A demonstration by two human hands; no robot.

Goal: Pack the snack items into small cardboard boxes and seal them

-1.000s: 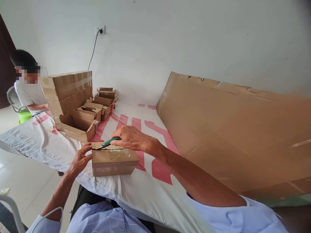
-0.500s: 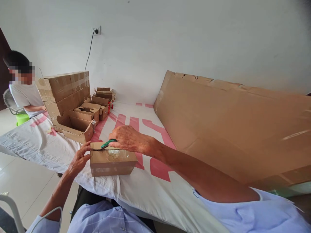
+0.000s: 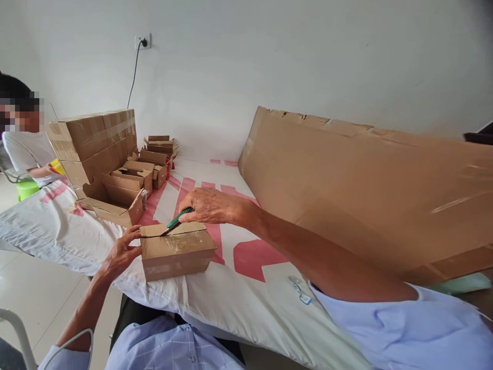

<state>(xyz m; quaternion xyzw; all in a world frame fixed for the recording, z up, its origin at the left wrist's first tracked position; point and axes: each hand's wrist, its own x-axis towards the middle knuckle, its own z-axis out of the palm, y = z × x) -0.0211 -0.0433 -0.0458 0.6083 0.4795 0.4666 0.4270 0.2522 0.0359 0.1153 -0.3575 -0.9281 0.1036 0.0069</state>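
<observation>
A small taped cardboard box (image 3: pixel 177 252) lies on the white and red sheet (image 3: pixel 231 288) near the front edge. My left hand (image 3: pixel 122 250) presses against the box's left end, fingers spread on it. My right hand (image 3: pixel 210 205) grips a green-handled utility knife (image 3: pixel 177 218) whose blade tip rests on the box's top near the far edge.
A big flat cardboard sheet (image 3: pixel 346 190) leans against the wall at right. At the far left stands a stack of sealed cartons (image 3: pixel 92 139) with several open small boxes (image 3: pixel 119 198) beside it. Another person (image 3: pixel 23 139) sits behind the cartons. A small blue tag (image 3: pixel 304 298) lies on the sheet.
The knife has slid rightward along the box's top, with my right hand following. My left hand stays on the box's end. The view has shifted slightly.
</observation>
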